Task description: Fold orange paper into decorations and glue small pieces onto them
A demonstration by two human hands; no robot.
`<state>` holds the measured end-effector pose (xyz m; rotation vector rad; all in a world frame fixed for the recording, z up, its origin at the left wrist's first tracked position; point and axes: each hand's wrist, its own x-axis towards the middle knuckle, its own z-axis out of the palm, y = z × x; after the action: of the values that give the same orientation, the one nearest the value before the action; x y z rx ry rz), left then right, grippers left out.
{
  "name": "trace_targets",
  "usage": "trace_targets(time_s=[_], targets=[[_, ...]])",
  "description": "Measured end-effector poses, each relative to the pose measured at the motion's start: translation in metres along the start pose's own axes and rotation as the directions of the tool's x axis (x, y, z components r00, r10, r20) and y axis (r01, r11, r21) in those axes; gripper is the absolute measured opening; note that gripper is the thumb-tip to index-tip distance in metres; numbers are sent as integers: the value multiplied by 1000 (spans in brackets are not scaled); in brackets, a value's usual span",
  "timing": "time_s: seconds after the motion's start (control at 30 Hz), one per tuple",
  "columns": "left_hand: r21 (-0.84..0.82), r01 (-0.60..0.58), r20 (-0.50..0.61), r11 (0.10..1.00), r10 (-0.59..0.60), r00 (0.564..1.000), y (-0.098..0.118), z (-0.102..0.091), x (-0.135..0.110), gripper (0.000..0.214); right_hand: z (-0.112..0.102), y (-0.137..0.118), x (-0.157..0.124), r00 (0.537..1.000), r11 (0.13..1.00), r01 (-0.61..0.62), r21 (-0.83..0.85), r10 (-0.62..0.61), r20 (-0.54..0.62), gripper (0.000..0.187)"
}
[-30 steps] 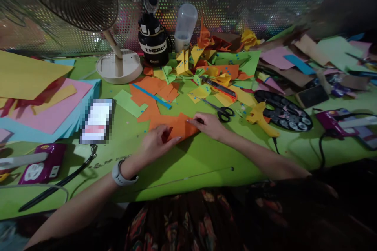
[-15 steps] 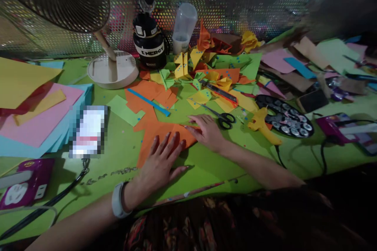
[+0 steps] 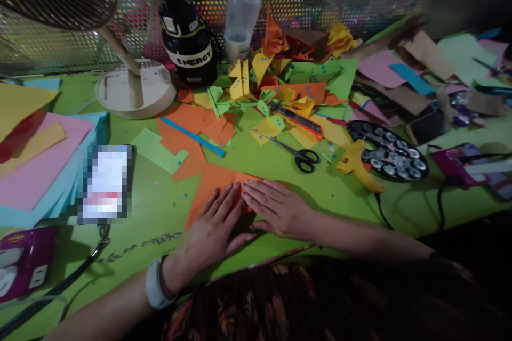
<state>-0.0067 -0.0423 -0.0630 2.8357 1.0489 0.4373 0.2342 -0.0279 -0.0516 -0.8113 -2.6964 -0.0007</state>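
Observation:
On the green table, a sheet of orange paper [image 3: 212,178] lies partly beneath both my hands. My left hand [image 3: 212,229] rests on it with the fingers stretched out and the thumb apart. Flat across its right part lies my right hand [image 3: 278,208], fingers extended, their tips touching or nearly touching the left fingers. The hands cover much of the paper's near edge. Beyond them are a blue paper strip [image 3: 194,137], a light green paper piece [image 3: 156,150] and black-handled scissors [image 3: 306,160].
A fan [image 3: 136,88], black bottle [image 3: 190,48] and clear bottle [image 3: 242,16] stand at the back. Paper scraps surround a box cutter [image 3: 298,119]. Rightward lie a yellow glue gun [image 3: 360,168] and black palette [image 3: 388,152]. A phone [image 3: 106,184] and paper stack [image 3: 56,154] lie left.
My right hand has moved left and nearer to me, flattening over the orange paper beside the left hand. My left hand stays on the paper. The camera view has shifted slightly.

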Motion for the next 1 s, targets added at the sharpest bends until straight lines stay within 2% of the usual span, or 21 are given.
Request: trace_targets(time_s=[0.17, 0.43, 0.6, 0.73, 1.0], targets=[[17, 36, 29, 999, -37, 999, 0, 0, -2, 81, 1, -12, -7, 1000, 1000, 7, -4, -7, 7, 48], [92, 179, 6, 980, -180, 984, -1, 0, -5, 87, 16, -7, -7, 992, 996, -59, 64, 51, 112, 68], [93, 167, 2, 982, -168, 986, -6, 3, -8, 89, 17, -1, -1, 985, 989, -58, 134, 35, 170, 73], [130, 140, 38, 982, -146, 989, -6, 0, -8, 82, 20, -1, -1, 991, 991, -59, 117, 44, 129, 73], [116, 160, 24, 980, -164, 986, -6, -2, -7, 83, 19, -5, 1, 989, 987, -102, 121, 88, 116, 77]])
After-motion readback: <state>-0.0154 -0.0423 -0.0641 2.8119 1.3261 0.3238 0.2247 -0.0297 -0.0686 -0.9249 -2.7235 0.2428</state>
